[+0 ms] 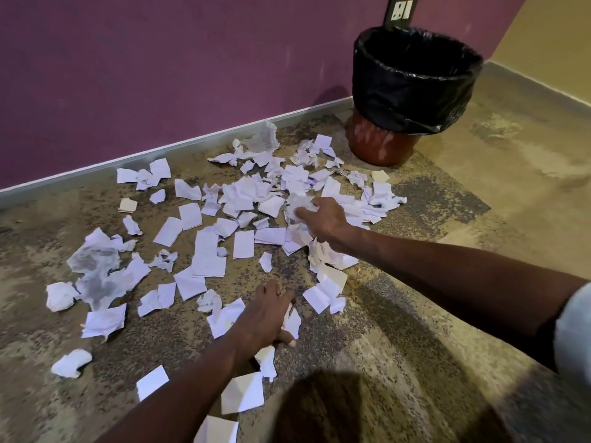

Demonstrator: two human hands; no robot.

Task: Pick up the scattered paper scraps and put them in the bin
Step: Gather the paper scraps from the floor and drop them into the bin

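Several white paper scraps [204,251], flat and crumpled, lie scattered over the speckled floor. My right hand [323,219] reaches into the thick middle of the pile, its fingers closed around crumpled scraps [299,203]. My left hand [267,314] is lower, near the front of the pile, palm down with fingers together on a scrap [292,324] that shows under it. The bin [383,145] is a red-brown tub lined with a black bag [412,91]; it stands open at the back right, beyond the scraps.
A purple wall [160,75] with a grey skirting strip runs behind the scraps. A yellow wall [550,43] meets it in the corner behind the bin. A wall socket [402,9] sits above the bin. Bare floor lies right of the pile.
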